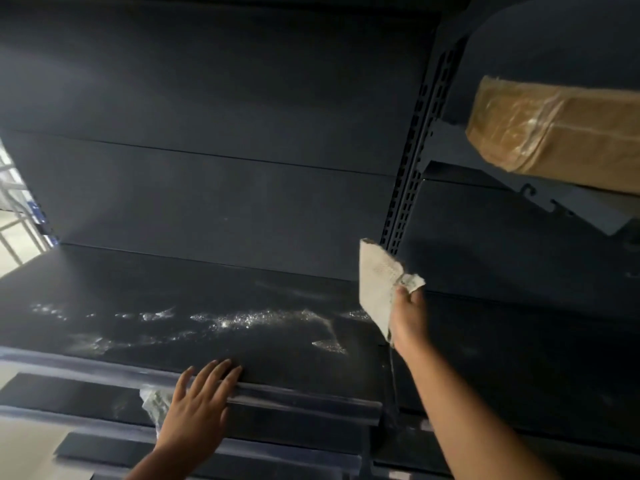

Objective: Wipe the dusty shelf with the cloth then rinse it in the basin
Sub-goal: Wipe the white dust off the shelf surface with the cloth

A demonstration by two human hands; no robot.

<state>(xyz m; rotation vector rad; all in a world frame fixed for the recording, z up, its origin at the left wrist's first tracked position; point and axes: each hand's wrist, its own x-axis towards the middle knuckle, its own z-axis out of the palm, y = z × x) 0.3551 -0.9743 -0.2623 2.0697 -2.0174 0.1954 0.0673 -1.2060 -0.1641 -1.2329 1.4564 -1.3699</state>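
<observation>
Cloth [377, 289]: pale, pinched in right hand [408, 317], raised above dark shelf [242, 348] near slotted upright [415, 161]. Left hand [197, 407]: fingers spread flat on shelf's front edge. Shelf: whitish streaks.

- There is one view only, from a wide-angle camera worn on the person's head, so no part of the scene is shared with a second view.
- It faces forward and down onto a dark shelf [214, 344] that fills the middle and lower frame, with the back panel [207, 133] rising across the upper frame.
- It sits close: both forearms enter from the bottom edge, and the shelf's front lip runs across the lower left.
- Straight edges bow and the frame is tilted; a neighbouring bay's box [554, 129] sits in the upper right.
</observation>
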